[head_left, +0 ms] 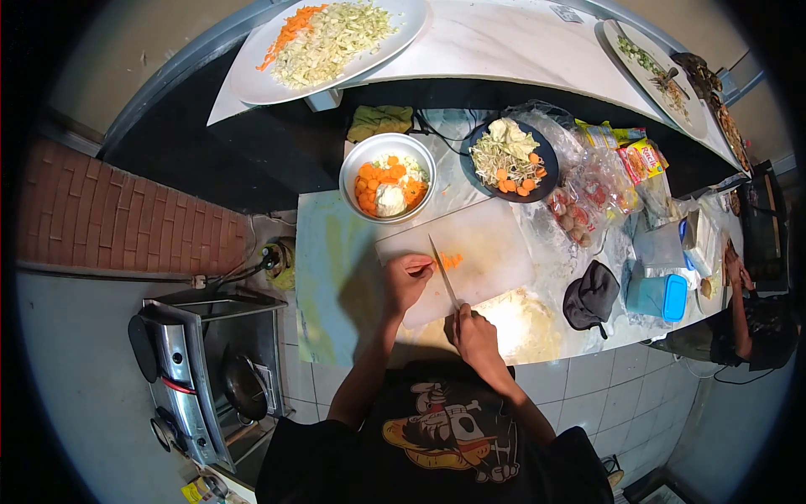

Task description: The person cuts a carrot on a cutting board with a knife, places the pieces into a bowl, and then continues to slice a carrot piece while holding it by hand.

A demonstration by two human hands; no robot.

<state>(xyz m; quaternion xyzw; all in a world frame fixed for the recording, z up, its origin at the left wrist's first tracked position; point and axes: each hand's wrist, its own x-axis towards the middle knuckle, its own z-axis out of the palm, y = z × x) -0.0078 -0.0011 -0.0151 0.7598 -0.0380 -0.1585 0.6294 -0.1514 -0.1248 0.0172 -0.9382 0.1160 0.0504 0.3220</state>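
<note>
My right hand [475, 338] is closed round the handle of a knife [444, 270], whose blade points away from me over the white cutting board [495, 244]. Just right of the blade lie small cut carrot pieces [454, 259]. My left hand [408, 281] is on the board's left side with its fingers bent together close to the blade. They pinch an orange piece that looks like carrot, mostly hidden by the fingers. Behind the board stands a metal bowl [347, 186] with carrot slices, pale chopped vegetable and a whitish lump.
A dark plate [547, 160] holds bean sprouts, carrot slices and cabbage. Plastic bags [579, 197], a black cap [592, 298] and a blue-lidded container [674, 297] line the right side. A white platter [243, 80] sits on the upper shelf. Another person's hand [737, 270] shows far right.
</note>
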